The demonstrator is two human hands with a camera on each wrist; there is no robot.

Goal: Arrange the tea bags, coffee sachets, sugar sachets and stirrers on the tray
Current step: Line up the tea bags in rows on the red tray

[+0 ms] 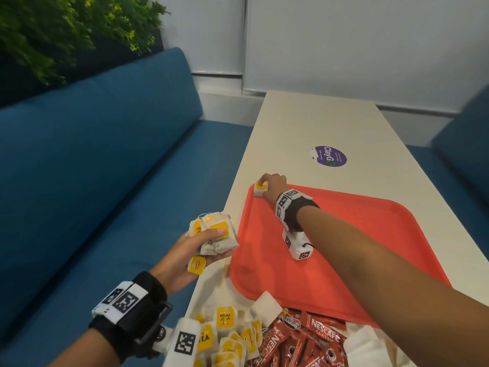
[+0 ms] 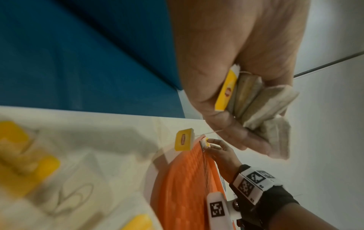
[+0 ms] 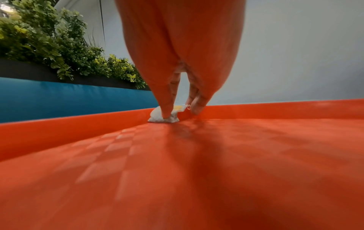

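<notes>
While right hand (image 1: pixel 274 184) places, one tea bag (image 1: pixel 260 188) on tray (image 1: pixel 344 247)

A purple sticker (image 1: pixel 330 156) on the white table (image 1: pixel 304 123), beside a blue bench (image 1: pixel 105 154).

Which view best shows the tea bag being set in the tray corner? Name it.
The right wrist view: the tea bag sits against the tray wall under the right hand. Head view shows it small and part hidden; left wrist, tiny.

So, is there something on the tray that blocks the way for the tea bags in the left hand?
Nothing visible blocks it. The tray holds only one tea bag, at its far left corner under the right hand. The left hand grips its bunch of tea bags beside the tray.
</notes>
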